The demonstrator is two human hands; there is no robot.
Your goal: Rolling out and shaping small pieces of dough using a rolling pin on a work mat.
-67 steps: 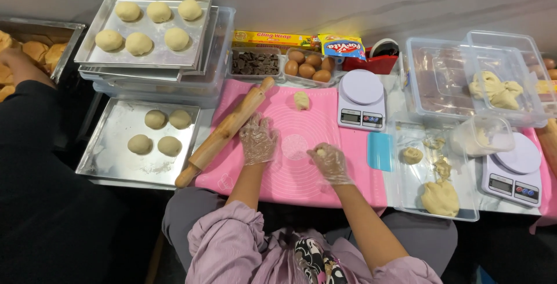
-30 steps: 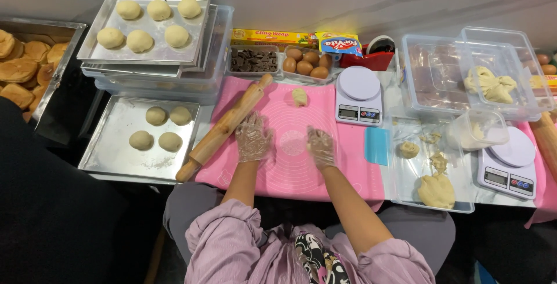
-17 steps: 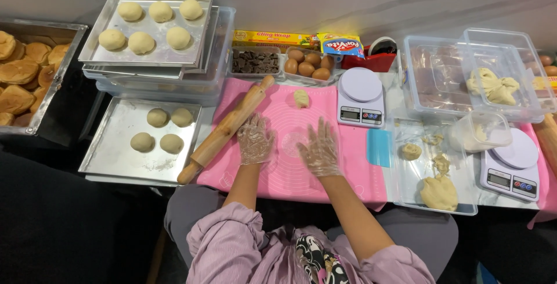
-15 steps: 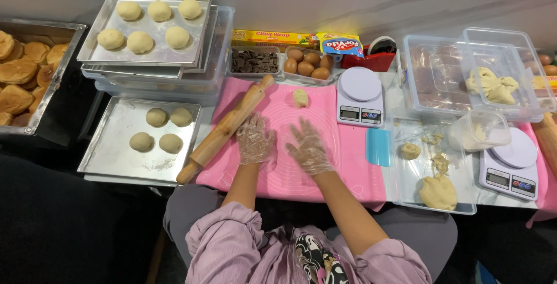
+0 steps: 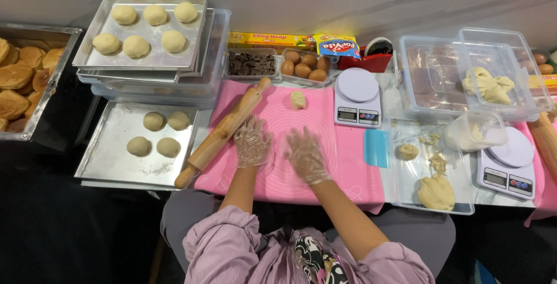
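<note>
- Left hand (image 5: 252,142) and right hand (image 5: 306,155) (both in clear gloves) lie flat on the pink mat (image 5: 342,156).
- Rolling pin (image 5: 223,131) lies just left; dough ball (image 5: 297,99) sits farther back.

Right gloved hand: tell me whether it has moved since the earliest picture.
Yes. The right hand in its clear plastic glove has shifted left across the pink silicone mat, away from the blue plastic scraper and closer to the left gloved hand.

Bright, even overhead lighting; soft shadows beneath both hands; mild glare on the metal trays (image 5: 116,162) left of them; slight wide-angle edge distortion.
</note>
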